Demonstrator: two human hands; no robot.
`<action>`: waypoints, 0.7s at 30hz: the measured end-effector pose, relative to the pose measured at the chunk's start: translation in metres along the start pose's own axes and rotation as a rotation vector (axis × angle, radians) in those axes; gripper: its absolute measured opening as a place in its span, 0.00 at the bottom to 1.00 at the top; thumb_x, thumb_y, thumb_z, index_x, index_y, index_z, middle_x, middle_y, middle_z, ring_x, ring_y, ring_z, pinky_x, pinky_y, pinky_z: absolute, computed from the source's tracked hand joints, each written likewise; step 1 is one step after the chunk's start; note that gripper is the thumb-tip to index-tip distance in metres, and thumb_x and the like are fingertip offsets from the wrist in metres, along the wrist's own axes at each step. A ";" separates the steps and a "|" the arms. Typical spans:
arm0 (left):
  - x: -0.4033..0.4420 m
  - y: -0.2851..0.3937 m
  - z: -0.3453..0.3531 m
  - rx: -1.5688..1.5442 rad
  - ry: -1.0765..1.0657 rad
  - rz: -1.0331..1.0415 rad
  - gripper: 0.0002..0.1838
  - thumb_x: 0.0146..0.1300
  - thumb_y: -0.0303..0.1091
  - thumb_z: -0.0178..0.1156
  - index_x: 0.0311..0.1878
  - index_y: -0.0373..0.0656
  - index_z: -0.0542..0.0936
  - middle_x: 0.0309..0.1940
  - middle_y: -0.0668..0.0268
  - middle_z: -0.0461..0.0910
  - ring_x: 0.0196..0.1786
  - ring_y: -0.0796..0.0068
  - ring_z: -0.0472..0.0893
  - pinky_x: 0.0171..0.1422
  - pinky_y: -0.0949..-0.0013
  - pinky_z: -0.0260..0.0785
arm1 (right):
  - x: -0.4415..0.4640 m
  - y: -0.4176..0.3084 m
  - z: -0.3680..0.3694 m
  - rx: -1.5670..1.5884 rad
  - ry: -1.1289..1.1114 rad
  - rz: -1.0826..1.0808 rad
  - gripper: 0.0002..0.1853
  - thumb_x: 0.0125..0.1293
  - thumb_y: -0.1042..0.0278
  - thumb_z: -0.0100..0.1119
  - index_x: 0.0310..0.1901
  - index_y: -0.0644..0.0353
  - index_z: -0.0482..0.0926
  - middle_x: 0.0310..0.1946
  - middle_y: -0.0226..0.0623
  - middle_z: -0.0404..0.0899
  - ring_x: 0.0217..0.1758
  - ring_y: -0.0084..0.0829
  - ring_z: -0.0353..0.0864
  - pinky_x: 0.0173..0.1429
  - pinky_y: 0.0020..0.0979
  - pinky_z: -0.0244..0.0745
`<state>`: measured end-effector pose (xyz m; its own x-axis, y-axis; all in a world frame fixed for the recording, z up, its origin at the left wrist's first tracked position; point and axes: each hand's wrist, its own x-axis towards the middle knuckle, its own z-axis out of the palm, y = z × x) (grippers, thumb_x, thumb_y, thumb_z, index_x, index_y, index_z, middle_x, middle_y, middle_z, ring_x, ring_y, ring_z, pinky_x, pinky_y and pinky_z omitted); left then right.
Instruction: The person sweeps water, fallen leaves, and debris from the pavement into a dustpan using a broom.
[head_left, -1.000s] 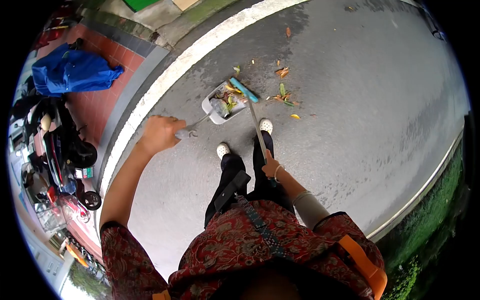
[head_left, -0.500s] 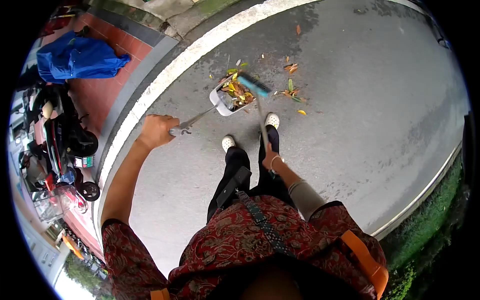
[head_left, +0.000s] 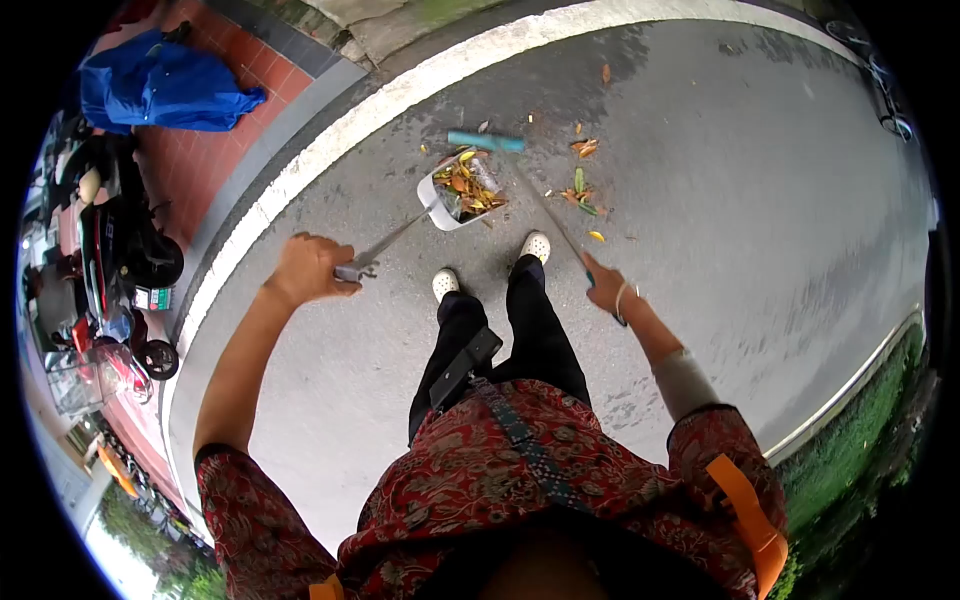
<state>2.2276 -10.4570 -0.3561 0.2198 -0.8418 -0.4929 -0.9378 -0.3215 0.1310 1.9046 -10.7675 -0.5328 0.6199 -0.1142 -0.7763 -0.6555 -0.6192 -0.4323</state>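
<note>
Asphalt (head_left: 740, 240) lies beneath the dustpan (head_left: 447, 219), ahead of the left grip (head_left: 312, 270) closed on its handle (head_left: 400, 231), seemingly for steadiness; the right grip (head_left: 606, 288) clasps the broom (head_left: 485, 141), slanted to reach past it.

The grey road (head_left: 700, 250) under my pale shoes (head_left: 536, 246) carries the dustpan (head_left: 440, 214) just beyond them. Brown leaves (head_left: 586, 148) lie to its right; nearer me are a green leaf (head_left: 579, 180) and a small yellow leaf (head_left: 597, 236). Dark patches (head_left: 600, 50) stain the road's far side.
</note>
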 end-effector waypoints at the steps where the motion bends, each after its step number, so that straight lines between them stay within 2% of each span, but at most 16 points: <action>1: -0.005 0.006 0.003 -0.002 0.003 -0.014 0.15 0.35 0.47 0.65 0.22 0.49 0.73 0.15 0.69 0.73 0.24 0.69 0.76 0.30 0.66 0.68 | 0.023 -0.004 -0.013 -0.084 0.030 -0.037 0.39 0.45 0.73 0.49 0.63 0.54 0.47 0.43 0.59 0.70 0.45 0.52 0.71 0.49 0.41 0.67; 5: -0.026 0.029 0.020 -0.103 0.124 -0.002 0.13 0.36 0.47 0.64 0.19 0.50 0.74 0.12 0.70 0.71 0.19 0.72 0.74 0.24 0.68 0.66 | 0.128 -0.048 -0.067 -0.264 0.059 -0.129 0.36 0.51 0.71 0.45 0.63 0.58 0.45 0.43 0.59 0.71 0.47 0.49 0.72 0.48 0.42 0.67; 7: -0.032 0.042 0.027 -0.127 0.124 -0.054 0.13 0.37 0.46 0.63 0.20 0.49 0.74 0.12 0.70 0.71 0.18 0.72 0.74 0.22 0.68 0.66 | 0.158 -0.084 -0.093 -0.300 -0.096 0.084 0.35 0.53 0.70 0.46 0.63 0.54 0.45 0.47 0.55 0.69 0.51 0.45 0.70 0.52 0.41 0.66; 8: -0.034 0.047 0.029 -0.167 0.115 -0.095 0.13 0.37 0.46 0.63 0.20 0.49 0.75 0.12 0.70 0.72 0.18 0.73 0.74 0.22 0.69 0.67 | 0.185 -0.069 -0.078 -0.315 -0.062 0.122 0.34 0.55 0.69 0.45 0.63 0.54 0.44 0.46 0.55 0.70 0.50 0.45 0.71 0.51 0.42 0.67; 10: -0.042 0.055 0.043 -0.255 0.142 -0.175 0.12 0.38 0.45 0.64 0.24 0.49 0.77 0.14 0.69 0.74 0.18 0.74 0.75 0.21 0.70 0.67 | 0.201 -0.038 -0.044 -0.287 -0.015 0.072 0.30 0.57 0.58 0.39 0.61 0.55 0.50 0.47 0.55 0.69 0.52 0.45 0.69 0.52 0.40 0.65; 11: -0.045 0.059 0.045 -0.359 0.248 -0.169 0.13 0.38 0.45 0.65 0.27 0.49 0.79 0.16 0.68 0.75 0.20 0.72 0.76 0.23 0.69 0.68 | 0.192 -0.015 -0.033 -0.240 0.047 -0.018 0.29 0.57 0.53 0.37 0.60 0.56 0.52 0.48 0.56 0.69 0.52 0.44 0.69 0.53 0.39 0.64; 12: -0.048 0.064 0.045 -0.343 0.341 -0.203 0.13 0.39 0.45 0.65 0.18 0.47 0.75 0.13 0.67 0.72 0.17 0.70 0.73 0.21 0.69 0.65 | 0.177 0.008 -0.031 -0.155 0.116 -0.123 0.30 0.58 0.47 0.34 0.59 0.56 0.55 0.48 0.56 0.68 0.53 0.44 0.68 0.54 0.38 0.63; 14: -0.059 0.072 0.055 -0.376 0.322 -0.302 0.14 0.40 0.47 0.63 0.20 0.48 0.75 0.13 0.67 0.72 0.18 0.68 0.73 0.21 0.67 0.66 | 0.144 0.033 -0.051 -0.037 0.082 -0.172 0.34 0.60 0.37 0.29 0.57 0.57 0.61 0.49 0.56 0.67 0.54 0.44 0.67 0.55 0.36 0.60; 15: -0.062 0.077 0.061 -0.407 0.299 -0.357 0.14 0.42 0.47 0.62 0.20 0.47 0.74 0.13 0.66 0.72 0.18 0.67 0.73 0.21 0.67 0.66 | 0.123 0.017 -0.076 -0.111 -0.018 -0.105 0.29 0.58 0.47 0.36 0.59 0.53 0.58 0.49 0.56 0.68 0.53 0.45 0.68 0.54 0.36 0.62; 16: -0.061 0.082 0.064 -0.425 0.309 -0.384 0.15 0.41 0.47 0.61 0.20 0.46 0.74 0.14 0.66 0.72 0.19 0.66 0.73 0.22 0.67 0.66 | 0.101 -0.001 -0.102 -0.193 -0.123 -0.044 0.28 0.57 0.56 0.43 0.61 0.50 0.54 0.49 0.56 0.68 0.51 0.46 0.69 0.52 0.37 0.64; 17: -0.063 0.085 0.069 -0.436 0.339 -0.378 0.16 0.41 0.48 0.61 0.19 0.45 0.73 0.14 0.66 0.72 0.19 0.66 0.74 0.21 0.67 0.66 | 0.080 -0.020 -0.128 -0.278 -0.232 0.008 0.32 0.55 0.66 0.50 0.62 0.46 0.51 0.48 0.56 0.68 0.50 0.47 0.71 0.51 0.37 0.66; 18: -0.061 0.089 0.066 -0.417 0.309 -0.403 0.16 0.41 0.49 0.60 0.21 0.46 0.75 0.14 0.65 0.73 0.19 0.65 0.74 0.22 0.66 0.67 | 0.087 -0.010 -0.136 -0.315 -0.230 -0.002 0.36 0.52 0.70 0.52 0.63 0.45 0.50 0.50 0.57 0.67 0.52 0.47 0.69 0.52 0.37 0.65; 21: -0.056 0.097 0.071 -0.383 0.249 -0.433 0.16 0.41 0.49 0.59 0.23 0.46 0.76 0.15 0.64 0.74 0.20 0.65 0.75 0.22 0.65 0.67 | 0.088 -0.051 -0.135 -0.482 -0.178 -0.019 0.37 0.51 0.72 0.51 0.63 0.42 0.49 0.49 0.54 0.68 0.52 0.47 0.69 0.52 0.38 0.65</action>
<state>2.1048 -10.4104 -0.3772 0.6571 -0.6616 -0.3612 -0.5972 -0.7493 0.2861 2.0508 -10.8513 -0.5170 0.5189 0.0084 -0.8548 -0.3457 -0.9125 -0.2188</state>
